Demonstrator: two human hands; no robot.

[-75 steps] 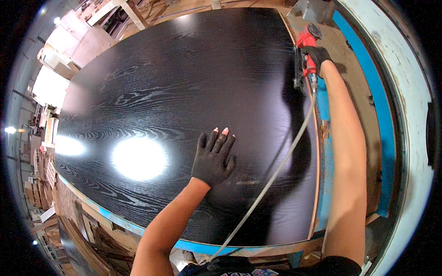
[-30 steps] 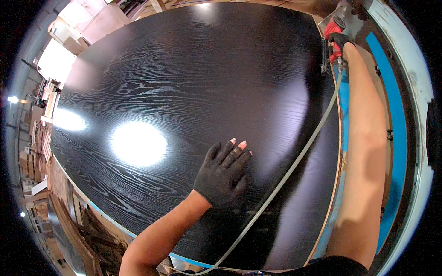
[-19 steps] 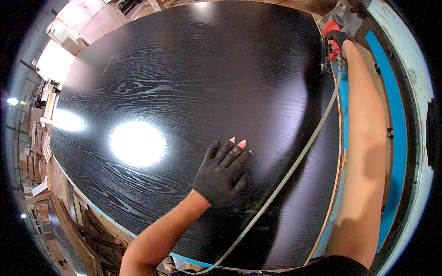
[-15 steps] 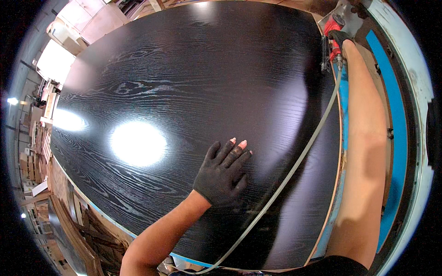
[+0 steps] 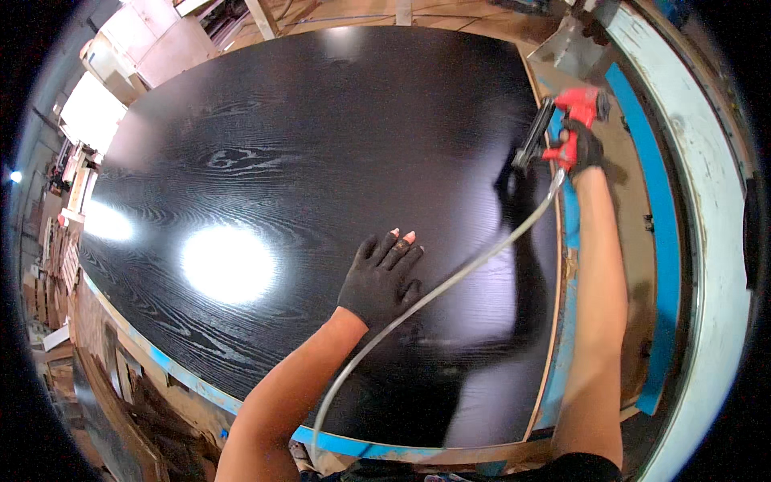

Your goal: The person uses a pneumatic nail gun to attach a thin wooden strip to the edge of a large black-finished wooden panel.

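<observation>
A large glossy black panel (image 5: 361, 145) with wood grain lies flat in front of me, strong light mirrored in it. My left hand (image 5: 377, 277), in a dark glove with bare fingertips, rests flat on the panel with its fingers spread. Over by the panel's right edge, my right hand (image 5: 588, 146) is gloved and wrapped round the grip of a red pneumatic nail gun (image 5: 577, 104). The gun's dark magazine (image 5: 534, 132) points toward the panel, and its reflection shows below. A pale air hose (image 5: 474, 261) runs from the grip, past my left hand, to the lower edge.
Blue strips (image 5: 185, 373) edge the table under the panel. Along the right runs a blue bar (image 5: 665, 265) beside a pale metal beam (image 5: 711, 209). Wooden boards (image 5: 120, 410) and stacked pieces stand at the left. A wooden post (image 5: 261, 20) rises beyond the far edge.
My right hand has drawn the nail gun back toward me from the far right corner and turned it off the edge. The hose has slackened and shifted left. My left hand stays flat.
</observation>
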